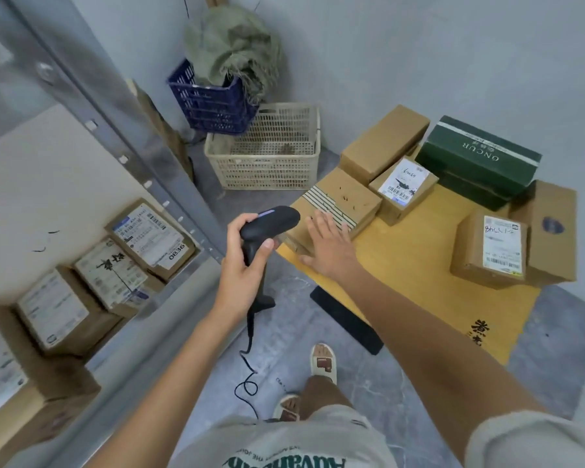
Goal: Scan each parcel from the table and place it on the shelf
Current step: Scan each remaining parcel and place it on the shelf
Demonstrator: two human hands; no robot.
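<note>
**Nearest parcel lies under the right hand, long axis running away and to the right**

I read the striped parcel [338,211] as the next item to handle. It sits at the near-left corner of the bench [419,265], on the yellow surface, directly ahead of both hands. Its long axis runs from the near-left corner toward the far right, in line with the brown box [384,141] behind it.

State of the hands:

- Right hand [330,246]: fingers spread and straight, reaching over the near end of the striped parcel. I cannot tell whether the fingertips touch the top face or sit just above it. This hand is the nearer of the two.
- Left hand [244,265]: fingers curled round the grip of the scanner [267,228], whose head points toward the parcel's near-left edge, just beside it.

No label shows on the parcel's visible faces, so I judge that the right hand must turn or tilt it before a scan is possible.

The shelf [81,184] stands to the left, beyond the left hand, with labelled boxes already on it. The other parcels lie farther right on the bench, well apart from both hands
</note>
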